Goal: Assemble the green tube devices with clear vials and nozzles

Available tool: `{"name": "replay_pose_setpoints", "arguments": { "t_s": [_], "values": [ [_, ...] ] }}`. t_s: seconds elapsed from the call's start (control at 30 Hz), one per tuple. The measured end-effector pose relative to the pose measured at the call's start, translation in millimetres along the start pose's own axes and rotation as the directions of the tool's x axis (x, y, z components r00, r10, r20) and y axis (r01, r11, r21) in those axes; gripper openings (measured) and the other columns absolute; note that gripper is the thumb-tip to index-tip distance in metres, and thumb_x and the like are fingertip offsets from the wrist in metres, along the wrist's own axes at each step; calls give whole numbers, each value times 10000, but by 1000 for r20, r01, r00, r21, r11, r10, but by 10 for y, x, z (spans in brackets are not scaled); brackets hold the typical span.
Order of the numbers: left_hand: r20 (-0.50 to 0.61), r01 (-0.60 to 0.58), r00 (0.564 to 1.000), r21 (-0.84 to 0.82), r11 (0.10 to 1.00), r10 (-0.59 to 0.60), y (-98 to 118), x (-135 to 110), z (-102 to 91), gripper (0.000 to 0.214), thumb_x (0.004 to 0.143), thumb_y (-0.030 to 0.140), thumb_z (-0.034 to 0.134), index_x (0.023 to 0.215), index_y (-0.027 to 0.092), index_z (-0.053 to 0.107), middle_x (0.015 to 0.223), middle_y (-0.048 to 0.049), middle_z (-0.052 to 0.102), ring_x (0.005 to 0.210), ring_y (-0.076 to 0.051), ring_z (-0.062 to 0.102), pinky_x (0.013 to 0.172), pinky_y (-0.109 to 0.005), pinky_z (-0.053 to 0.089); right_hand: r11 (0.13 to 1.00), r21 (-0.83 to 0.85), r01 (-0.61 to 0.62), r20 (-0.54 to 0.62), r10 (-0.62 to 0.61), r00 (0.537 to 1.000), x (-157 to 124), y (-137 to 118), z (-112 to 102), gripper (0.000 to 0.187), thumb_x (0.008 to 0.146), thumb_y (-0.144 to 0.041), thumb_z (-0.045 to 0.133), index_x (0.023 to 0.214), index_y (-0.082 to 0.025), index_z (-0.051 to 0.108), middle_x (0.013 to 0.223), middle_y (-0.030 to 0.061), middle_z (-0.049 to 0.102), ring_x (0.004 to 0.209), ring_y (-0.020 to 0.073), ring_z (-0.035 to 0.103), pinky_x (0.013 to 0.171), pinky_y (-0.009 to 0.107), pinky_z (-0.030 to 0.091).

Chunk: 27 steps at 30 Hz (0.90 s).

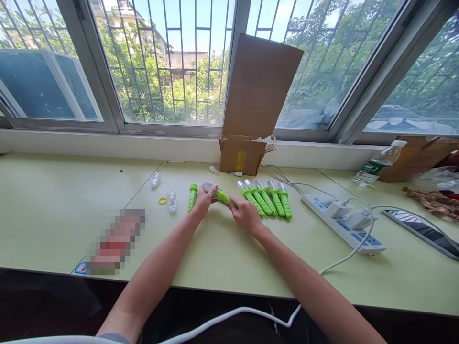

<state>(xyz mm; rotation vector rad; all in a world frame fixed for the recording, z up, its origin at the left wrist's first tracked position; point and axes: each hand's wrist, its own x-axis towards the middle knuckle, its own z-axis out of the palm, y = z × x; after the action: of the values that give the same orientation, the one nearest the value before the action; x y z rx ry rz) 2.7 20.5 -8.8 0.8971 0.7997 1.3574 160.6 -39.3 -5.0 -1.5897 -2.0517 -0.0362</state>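
Observation:
My left hand (204, 201) is closed around the clear-capped end of a green torch-shaped stick (223, 196). My right hand (246, 216) grips the lower green end of the same stick, so it lies between both hands just over the table. Left of it is another green stick (192, 197) with no clear cap showing. To the right, several green sticks with clear tops (274, 198) lie side by side. A clear plastic cap (172, 201), a yellow ring (162, 200) and a smaller clear piece (155, 180) lie further left.
An open cardboard box (239, 155) stands against the window sill. On the right are a power strip (342, 222) with plugs and cables, a phone (423, 231) and a water bottle (380, 165). A blurred-out item (116, 243) lies near the front edge at left.

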Motion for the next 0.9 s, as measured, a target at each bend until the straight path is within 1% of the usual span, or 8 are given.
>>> {"name": "replay_pose_setpoints", "arguments": {
  "t_s": [0.17,0.3,0.37,0.43,0.57,0.67,0.77,0.9],
  "values": [
    [7,-6,1000,-9,1000,6,10,6,-16,384,690,322,756,918,164,491,778,-4,574,679,-117,612,730,-346,553,981,184,-59,65,48,997,5,-54,-31,393,896,-465,409,1057,-232,682,647,21,644,537,164,522,538,257,325],
    [24,-19,1000,-8,1000,20,18,3,-25,383,686,313,758,918,167,491,778,-1,572,683,-115,607,713,-330,549,911,407,-70,108,28,994,32,-55,-12,426,868,-519,419,893,-196,695,543,-10,511,491,129,411,493,252,277],
    [38,-22,999,-16,1000,22,31,3,-27,395,682,307,761,932,170,489,785,0,578,708,-123,620,725,-332,547,824,555,-118,159,34,987,46,-46,16,433,845,-550,444,816,-180,666,527,-25,445,472,107,361,465,243,256],
    [62,-13,998,-30,999,15,48,0,-29,414,681,300,763,956,170,483,793,-5,589,743,-139,636,752,-347,544,688,683,-245,271,74,960,55,-31,36,440,817,-583,475,828,-174,636,524,-41,408,434,85,312,424,230,225],
    [125,7,992,-59,998,0,87,-16,-33,450,691,295,757,1007,164,465,802,-22,620,801,-177,658,807,-399,532,411,733,-543,545,122,829,68,16,-22,466,768,-609,545,931,-174,585,546,-44,458,374,59,281,363,206,156],
    [195,25,981,-85,996,-9,121,-36,-38,468,703,297,749,1039,166,450,833,-47,652,837,-201,666,839,-434,517,290,716,-635,649,57,758,78,47,-116,444,761,-580,578,934,-172,570,559,-35,488,370,49,285,354,189,157],
    [277,61,961,-149,987,-17,147,-53,-40,468,716,291,742,1059,171,449,927,-82,670,907,-224,662,876,-456,495,310,733,-606,621,59,782,75,31,-140,432,766,-568,580,919,-165,591,565,-27,504,369,48,295,349,188,168],
    [267,90,963,-189,978,-37,128,-48,-38,440,721,286,739,1047,171,466,993,-95,665,941,-218,657,908,-447,480,571,719,-397,360,182,915,49,-45,-37,473,813,-591,501,908,-157,664,537,-17,518,371,77,355,363,216,248]
  ]
}}
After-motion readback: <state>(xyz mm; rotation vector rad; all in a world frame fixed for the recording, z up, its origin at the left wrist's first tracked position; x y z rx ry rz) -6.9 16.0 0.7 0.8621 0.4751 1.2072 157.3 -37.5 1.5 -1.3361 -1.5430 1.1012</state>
